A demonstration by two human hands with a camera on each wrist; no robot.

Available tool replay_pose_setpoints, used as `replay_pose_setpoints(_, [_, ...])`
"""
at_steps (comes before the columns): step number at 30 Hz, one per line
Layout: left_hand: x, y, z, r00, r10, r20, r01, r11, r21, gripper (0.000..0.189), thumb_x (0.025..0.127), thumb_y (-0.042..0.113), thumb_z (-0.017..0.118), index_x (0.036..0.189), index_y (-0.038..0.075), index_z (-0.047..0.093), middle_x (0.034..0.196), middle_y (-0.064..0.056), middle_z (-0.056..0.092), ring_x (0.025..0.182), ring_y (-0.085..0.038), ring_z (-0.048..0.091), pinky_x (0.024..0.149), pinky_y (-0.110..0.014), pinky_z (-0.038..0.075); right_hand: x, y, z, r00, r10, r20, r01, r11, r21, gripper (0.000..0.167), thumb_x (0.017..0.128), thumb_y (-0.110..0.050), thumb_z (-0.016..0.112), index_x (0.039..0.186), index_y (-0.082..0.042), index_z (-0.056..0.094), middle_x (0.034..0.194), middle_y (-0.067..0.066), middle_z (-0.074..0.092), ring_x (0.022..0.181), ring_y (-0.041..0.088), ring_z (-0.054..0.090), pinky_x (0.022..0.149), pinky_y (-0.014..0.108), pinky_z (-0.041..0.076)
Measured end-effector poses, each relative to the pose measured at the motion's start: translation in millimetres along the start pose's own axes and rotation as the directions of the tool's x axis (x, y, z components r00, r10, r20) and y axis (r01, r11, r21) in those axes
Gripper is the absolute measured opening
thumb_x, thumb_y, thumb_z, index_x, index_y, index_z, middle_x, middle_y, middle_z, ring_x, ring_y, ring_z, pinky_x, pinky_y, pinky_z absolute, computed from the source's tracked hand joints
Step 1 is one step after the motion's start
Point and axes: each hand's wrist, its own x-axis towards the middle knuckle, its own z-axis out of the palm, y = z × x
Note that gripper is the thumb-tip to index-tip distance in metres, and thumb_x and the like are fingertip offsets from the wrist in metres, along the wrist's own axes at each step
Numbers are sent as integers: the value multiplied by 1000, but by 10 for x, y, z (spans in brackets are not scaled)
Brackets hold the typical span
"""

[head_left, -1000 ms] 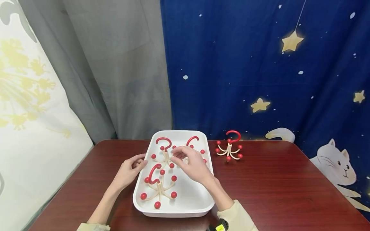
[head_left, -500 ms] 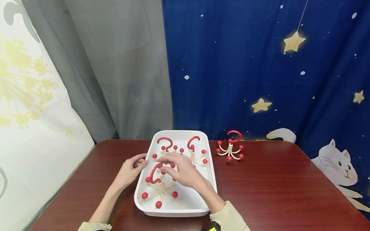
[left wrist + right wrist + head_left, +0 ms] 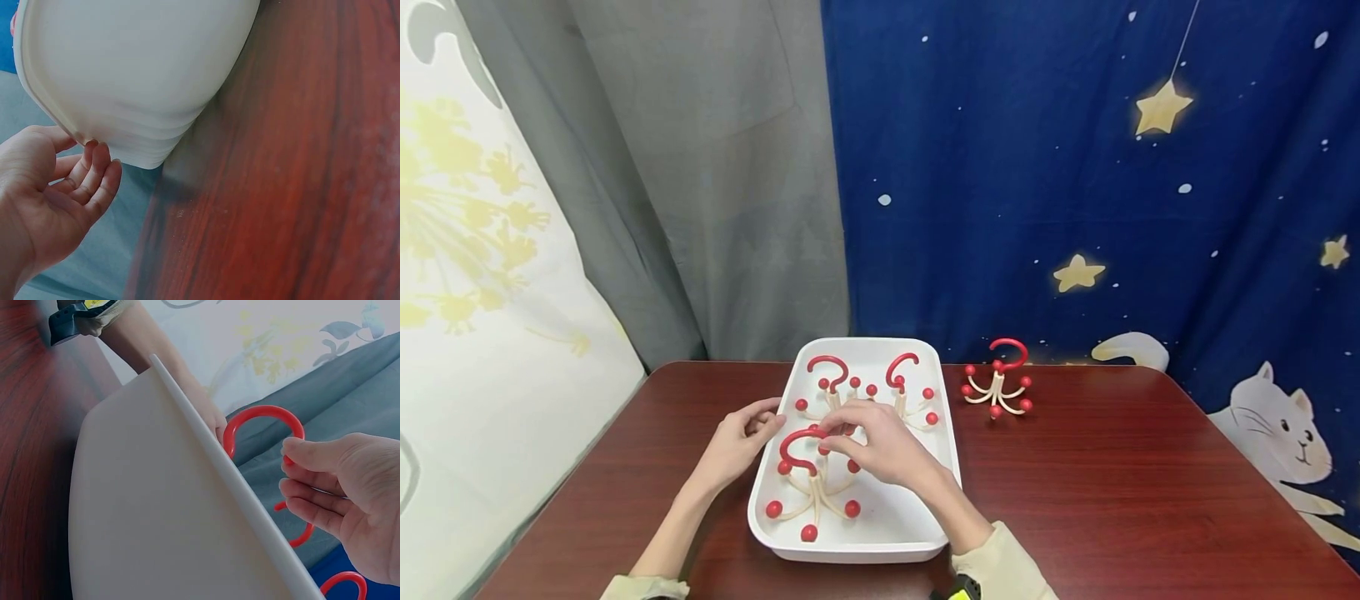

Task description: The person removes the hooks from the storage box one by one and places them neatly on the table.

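Note:
In the head view, the nearest stand (image 3: 815, 492) has cream curved legs tipped with red balls and a red hook on top. My right hand (image 3: 876, 442) pinches the free end of its red hook (image 3: 265, 412) between thumb and fingers; the stand's legs are down in the white tray (image 3: 910, 525). On the tray's left side, my left hand (image 3: 739, 442) holds the rim, thumb and fingertips against it in the left wrist view. Two similar stands, one back left (image 3: 829, 367) and one back right (image 3: 901, 398), sit farther back in the tray, the left one partly hidden by my right hand.
A similar stand (image 3: 997, 387) is on the dark red-brown table (image 3: 1112, 483), right of the tray near the back edge. Grey and blue curtains (image 3: 970, 167) hang behind the table. A white patterned cloth (image 3: 490, 417) hangs at the left.
My right hand has come from the middle of the tray toward the nearest stand and taken hold of its hook, which has swung rightward. My left hand has stayed on the rim.

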Motion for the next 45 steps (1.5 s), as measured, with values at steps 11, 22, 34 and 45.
replay_pose_setpoints(11, [-2, 11, 3, 1000, 9, -1, -9, 1000, -2, 41, 98, 20, 69, 132, -2, 62, 95, -10, 69, 78, -18, 60, 69, -23, 50, -23, -18, -17, 998, -18, -55, 16, 999, -33, 13, 90, -13, 77, 103, -10, 76, 90, -4, 72, 82, 5, 61, 79, 24, 52])
replay_pose_setpoints(22, [7, 29, 8, 1000, 10, -3, -10, 1000, -5, 41, 98, 20, 69, 132, -2, 62, 93, -8, 69, 77, -17, 60, 68, -23, 50, -48, -65, -109, 990, -7, -142, 4, 1000, -27, 15, 90, -16, 78, 105, -12, 76, 96, -5, 73, 90, 9, 65, 84, 33, 55])
replay_pose_setpoints(34, [-10, 27, 0, 1000, 3, 2, -3, 1000, -9, 44, 98, 23, 70, 133, -2, 61, 94, -8, 69, 78, -18, 60, 69, -23, 51, -87, -98, -245, 971, -52, -232, 46, 998, -32, 15, 88, -11, 80, 102, -10, 77, 92, -5, 72, 83, 8, 63, 78, 28, 55])
replay_pose_setpoints(45, [-9, 30, -18, 1000, -4, 5, 4, 1000, -20, 43, 99, 22, 68, 133, -3, 61, 96, -12, 69, 78, -16, 59, 68, -23, 49, -175, -55, -501, 947, -48, -318, 23, 997, -79, 14, 87, -11, 80, 101, -12, 77, 91, -7, 71, 82, 8, 62, 75, 28, 54])
